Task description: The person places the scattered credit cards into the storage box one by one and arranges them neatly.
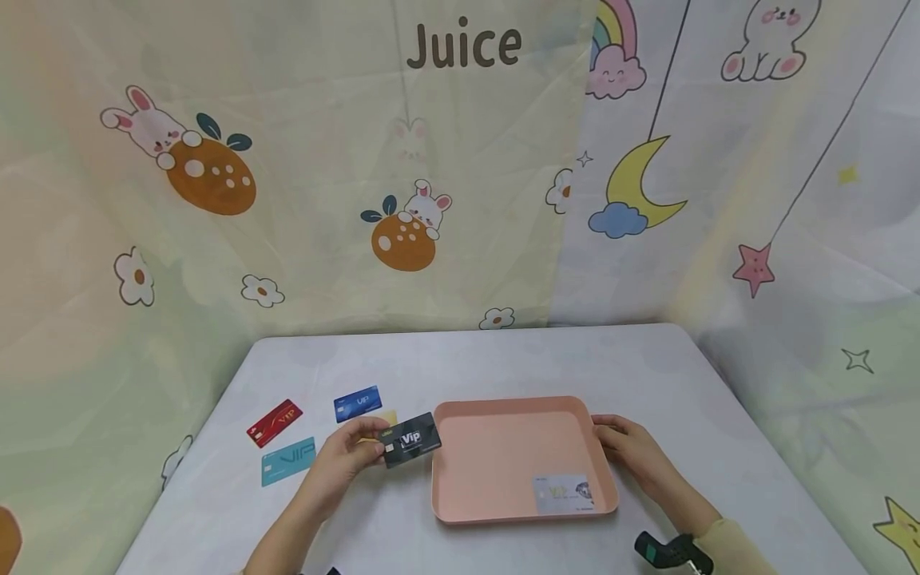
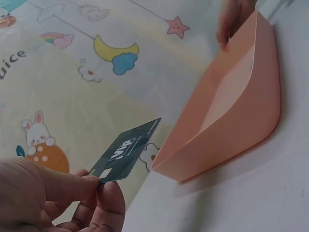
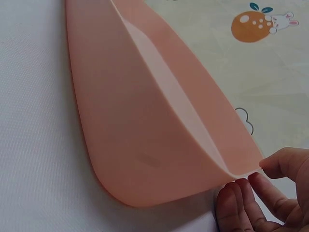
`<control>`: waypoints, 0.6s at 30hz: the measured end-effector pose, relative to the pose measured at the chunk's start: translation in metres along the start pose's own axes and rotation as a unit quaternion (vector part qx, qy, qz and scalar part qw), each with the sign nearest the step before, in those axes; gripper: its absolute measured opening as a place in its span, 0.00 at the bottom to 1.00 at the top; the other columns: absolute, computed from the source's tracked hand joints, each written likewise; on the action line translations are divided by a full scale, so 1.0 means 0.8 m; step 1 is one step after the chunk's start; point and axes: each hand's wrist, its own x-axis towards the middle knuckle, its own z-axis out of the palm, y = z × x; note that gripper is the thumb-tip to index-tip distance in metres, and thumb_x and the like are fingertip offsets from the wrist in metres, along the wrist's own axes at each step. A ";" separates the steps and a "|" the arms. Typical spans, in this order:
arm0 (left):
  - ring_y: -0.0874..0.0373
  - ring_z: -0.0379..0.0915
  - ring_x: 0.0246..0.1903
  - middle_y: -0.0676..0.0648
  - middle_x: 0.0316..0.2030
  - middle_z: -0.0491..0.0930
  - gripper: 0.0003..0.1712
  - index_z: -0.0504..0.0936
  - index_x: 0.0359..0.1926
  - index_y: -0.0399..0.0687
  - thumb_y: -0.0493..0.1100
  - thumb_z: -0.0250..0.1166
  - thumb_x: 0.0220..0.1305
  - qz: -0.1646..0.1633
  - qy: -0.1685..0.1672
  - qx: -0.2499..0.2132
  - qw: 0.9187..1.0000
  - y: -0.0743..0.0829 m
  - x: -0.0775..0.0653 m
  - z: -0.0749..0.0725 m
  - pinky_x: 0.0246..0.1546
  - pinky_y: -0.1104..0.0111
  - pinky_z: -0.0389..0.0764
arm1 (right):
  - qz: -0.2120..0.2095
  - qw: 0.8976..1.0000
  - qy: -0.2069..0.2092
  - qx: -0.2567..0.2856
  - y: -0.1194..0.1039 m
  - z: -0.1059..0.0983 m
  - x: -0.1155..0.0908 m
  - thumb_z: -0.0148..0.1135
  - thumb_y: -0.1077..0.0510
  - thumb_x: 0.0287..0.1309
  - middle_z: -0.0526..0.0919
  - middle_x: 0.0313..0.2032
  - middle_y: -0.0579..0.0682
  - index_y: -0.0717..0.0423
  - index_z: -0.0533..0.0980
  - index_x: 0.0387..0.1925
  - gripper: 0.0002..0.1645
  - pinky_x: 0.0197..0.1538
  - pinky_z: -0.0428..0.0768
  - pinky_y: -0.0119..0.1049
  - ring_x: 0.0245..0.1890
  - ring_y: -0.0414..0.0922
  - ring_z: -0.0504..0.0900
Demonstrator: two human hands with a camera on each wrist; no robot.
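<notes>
Pinched between thumb and fingers of my left hand (image 1: 345,455) is a black VIP card (image 1: 410,440), its far corner right by the left rim of a pink tray (image 1: 503,463). In the left wrist view the card (image 2: 128,151) is tilted, held at one end. My right hand (image 1: 636,451) grips the tray's right rim; the right wrist view has its thumb and fingers (image 3: 275,164) on either side of the edge. Inside the tray, a silver VIP card (image 1: 564,494) lies near the front right. A yellow card (image 1: 389,417) is mostly hidden behind my left hand.
Left of the tray, a red VIP card (image 1: 275,423), a teal VIP card (image 1: 288,461) and a blue VIP card (image 1: 358,404) lie on the white table (image 1: 388,359). Printed curtains (image 1: 323,160) stand behind and beside the table.
</notes>
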 end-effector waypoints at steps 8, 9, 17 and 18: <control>0.51 0.78 0.47 0.40 0.52 0.75 0.17 0.80 0.57 0.37 0.31 0.63 0.69 0.012 -0.022 -0.016 1.000 0.010 0.000 0.013 0.46 0.70 0.86 | 0.002 1.000 0.002 0.000 0.000 0.000 -0.001 0.56 0.50 0.75 0.79 0.63 0.65 0.70 0.68 0.68 0.32 0.57 0.83 0.40 0.56 0.48 0.82; 0.51 0.78 0.47 0.40 0.52 0.75 0.16 0.80 0.57 0.37 0.32 0.63 0.70 0.014 -0.026 -0.014 0.999 0.011 0.001 0.015 0.46 0.70 0.86 | 0.002 1.000 0.002 -0.001 0.000 0.000 -0.001 0.56 0.50 0.75 0.78 0.63 0.66 0.70 0.68 0.68 0.32 0.57 0.83 0.40 0.57 0.48 0.82; 0.52 0.78 0.45 0.41 0.48 0.74 0.16 0.80 0.57 0.36 0.31 0.62 0.69 0.032 -0.051 -0.021 0.998 0.014 0.006 0.035 0.45 0.70 0.86 | 0.003 1.000 -0.001 0.001 -0.001 0.001 -0.001 0.55 0.50 0.76 0.76 0.65 0.68 0.70 0.67 0.69 0.33 0.59 0.83 0.43 0.59 0.51 0.81; 0.52 0.78 0.45 0.41 0.48 0.74 0.16 0.80 0.57 0.36 0.31 0.63 0.69 0.033 -0.052 -0.023 0.998 0.015 0.006 0.037 0.45 0.70 0.86 | 0.004 1.000 -0.001 0.002 -0.001 0.001 -0.001 0.55 0.50 0.76 0.76 0.65 0.68 0.70 0.67 0.69 0.32 0.59 0.83 0.43 0.59 0.52 0.81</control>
